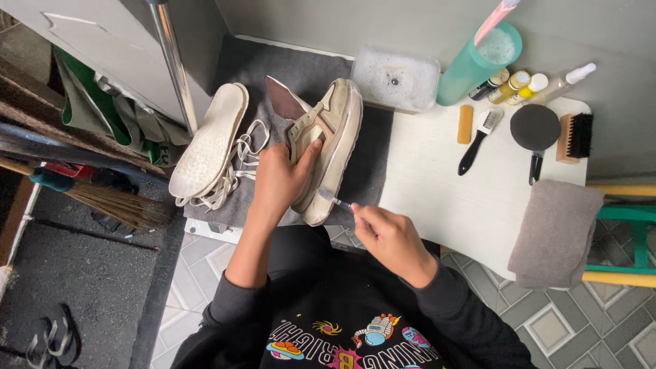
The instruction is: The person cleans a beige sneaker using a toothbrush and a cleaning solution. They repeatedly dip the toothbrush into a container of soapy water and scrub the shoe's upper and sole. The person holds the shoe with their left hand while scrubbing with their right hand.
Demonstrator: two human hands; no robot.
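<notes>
A worn beige sneaker (336, 130) lies on its side on a dark grey mat (372, 157), sole edge facing right. My left hand (279, 179) grips the sneaker's upper, thumb over the side panel. My right hand (386, 236) holds a small brush (335, 200) whose head touches the sole edge near the shoe's toe end. A white insole (208, 140) and loose white laces (242, 160) rest just left of the shoe.
On the white table (444, 198): a clear tray of soapy water (395, 78), a teal cup (478, 61), small bottles (516, 85), a black-handled brush (478, 140), a round black brush (535, 130), a wooden brush (574, 137), a yellow eraser block (465, 123), a folded grey towel (557, 232). A broom (116, 201) lies at left.
</notes>
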